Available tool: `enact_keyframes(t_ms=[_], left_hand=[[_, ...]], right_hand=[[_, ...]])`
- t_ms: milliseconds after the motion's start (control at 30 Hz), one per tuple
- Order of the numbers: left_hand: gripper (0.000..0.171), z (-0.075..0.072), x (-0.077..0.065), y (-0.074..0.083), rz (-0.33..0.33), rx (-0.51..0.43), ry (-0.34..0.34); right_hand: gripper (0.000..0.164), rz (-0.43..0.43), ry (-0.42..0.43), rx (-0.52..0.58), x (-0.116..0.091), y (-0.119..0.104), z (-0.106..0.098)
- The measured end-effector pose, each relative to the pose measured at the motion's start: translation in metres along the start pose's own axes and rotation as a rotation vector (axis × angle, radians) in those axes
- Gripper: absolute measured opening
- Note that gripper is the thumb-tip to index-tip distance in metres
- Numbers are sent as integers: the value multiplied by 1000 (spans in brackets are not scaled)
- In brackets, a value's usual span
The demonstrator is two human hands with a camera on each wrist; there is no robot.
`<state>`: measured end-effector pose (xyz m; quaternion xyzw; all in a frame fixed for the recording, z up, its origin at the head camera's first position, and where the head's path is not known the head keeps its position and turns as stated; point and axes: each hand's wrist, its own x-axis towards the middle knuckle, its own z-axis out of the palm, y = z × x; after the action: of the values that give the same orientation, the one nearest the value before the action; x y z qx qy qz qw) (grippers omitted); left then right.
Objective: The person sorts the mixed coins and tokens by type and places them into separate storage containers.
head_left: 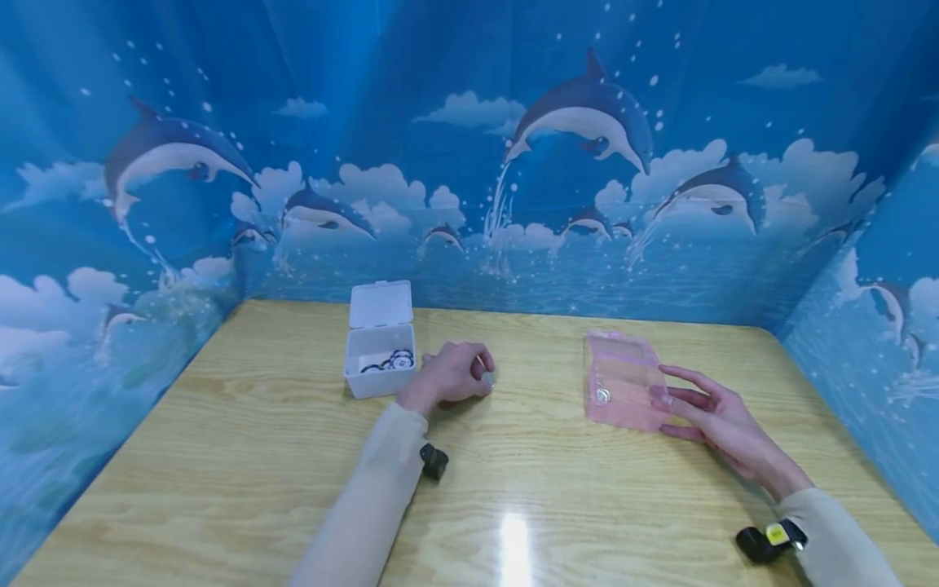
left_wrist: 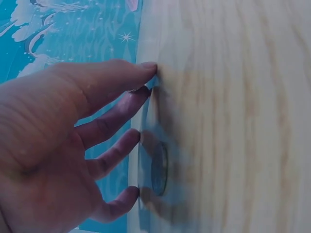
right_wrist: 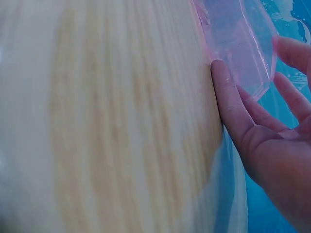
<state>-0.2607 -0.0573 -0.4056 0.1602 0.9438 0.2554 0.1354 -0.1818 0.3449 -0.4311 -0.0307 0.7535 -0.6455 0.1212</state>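
A small round disc like a coin (left_wrist: 159, 169) lies on the table by the fingertips of my left hand (head_left: 456, 373). In the left wrist view those fingers are spread, their tips down near the wood and apart from the disc. Farther right, my right hand (head_left: 715, 420) holds the right side of a clear pink plastic box (head_left: 631, 403). Its fingertips meet the box's edge in the right wrist view. Through the pink plastic shows a shiny round piece (head_left: 603, 395) near the left wall. The box's lid (head_left: 623, 348) stands raised at the back.
A white box (head_left: 380, 385) with its lid (head_left: 381, 304) up stands left of my left hand. Several dark and white round pieces (head_left: 399, 359) lie inside it. A blue dolphin-print curtain (head_left: 455, 269) borders the wooden table (head_left: 543, 473) at the back and sides.
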Motion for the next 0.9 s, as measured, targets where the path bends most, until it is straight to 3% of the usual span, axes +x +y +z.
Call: enact_keyframes(t_ms=[333,900], left_hand=[[30,-3,-2,0,22,-44,-80],[23,-2,-3,-3,47,-44,-69]], right_hand=[[65,-14,-5,23,0,1,0],[65,-20,-8,21,0,0,1]])
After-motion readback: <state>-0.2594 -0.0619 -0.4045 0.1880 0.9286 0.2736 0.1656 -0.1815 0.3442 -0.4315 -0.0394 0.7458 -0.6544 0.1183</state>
